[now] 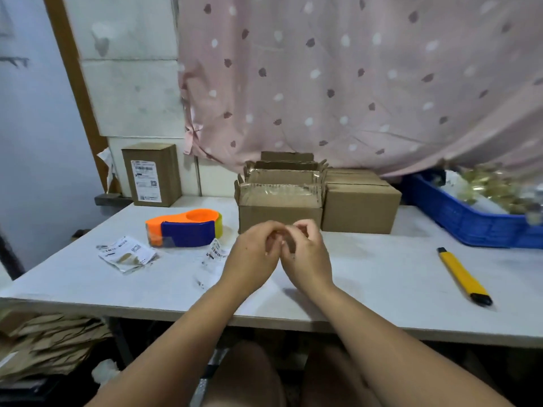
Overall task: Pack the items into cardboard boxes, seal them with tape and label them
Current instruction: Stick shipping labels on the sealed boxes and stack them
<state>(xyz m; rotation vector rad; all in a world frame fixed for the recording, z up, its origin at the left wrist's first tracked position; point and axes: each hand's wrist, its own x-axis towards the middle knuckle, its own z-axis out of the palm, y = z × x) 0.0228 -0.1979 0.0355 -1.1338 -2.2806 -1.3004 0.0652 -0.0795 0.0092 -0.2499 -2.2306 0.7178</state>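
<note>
My left hand (252,248) and my right hand (305,251) meet above the middle of the white table (382,277), fingers curled toward each other. They pinch a small translucent piece (289,245) that is too blurred to name. Just behind them stands a row of cardboard boxes: the front left box (279,214) has clear tape over its top, and a closed box (360,210) sits beside it on the right. An orange, blue and yellow tape dispenser (185,229) lies to the left. A printed label strip (216,255) lies by my left wrist.
A crumpled label backing (126,254) lies at the left. A yellow utility knife (462,276) lies at the right. A blue crate (470,218) of wrapped items sits at the back right. A labelled upright box (152,174) stands at the back left. Flattened cardboard (44,342) is stacked under the table.
</note>
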